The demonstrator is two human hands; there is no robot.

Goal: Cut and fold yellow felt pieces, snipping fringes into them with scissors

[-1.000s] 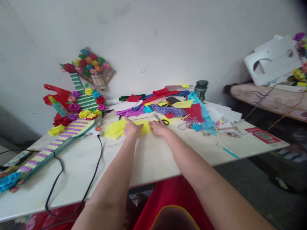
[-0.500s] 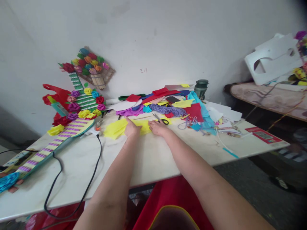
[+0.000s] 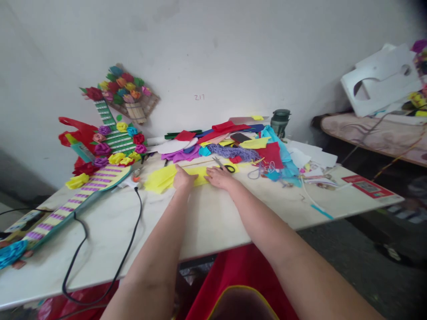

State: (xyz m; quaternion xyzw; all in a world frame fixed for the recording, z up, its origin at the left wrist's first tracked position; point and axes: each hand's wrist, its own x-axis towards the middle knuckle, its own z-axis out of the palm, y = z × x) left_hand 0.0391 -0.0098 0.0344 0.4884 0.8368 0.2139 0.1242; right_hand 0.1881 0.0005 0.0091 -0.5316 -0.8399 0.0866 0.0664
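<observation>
Both my arms reach across the white table (image 3: 207,226) to a yellow sheet (image 3: 160,178) lying flat near its far side. My left hand (image 3: 184,178) presses on the sheet with the index finger stretched forward and the other fingers curled. My right hand (image 3: 217,178) lies flat on the sheet's right part, fingers spread. Black-handled scissors (image 3: 224,166) lie just beyond my right hand, apart from it.
A heap of coloured felt pieces (image 3: 233,142) and purple yarn (image 3: 230,152) covers the table's back. A paper-flower craft piece (image 3: 106,146) stands at the left. A black cable (image 3: 110,249) loops over the near left. A dark jar (image 3: 279,122) stands by the wall.
My right hand has slid slightly left along the yellow sheet toward my left hand. The left hand stays pressed in place.
</observation>
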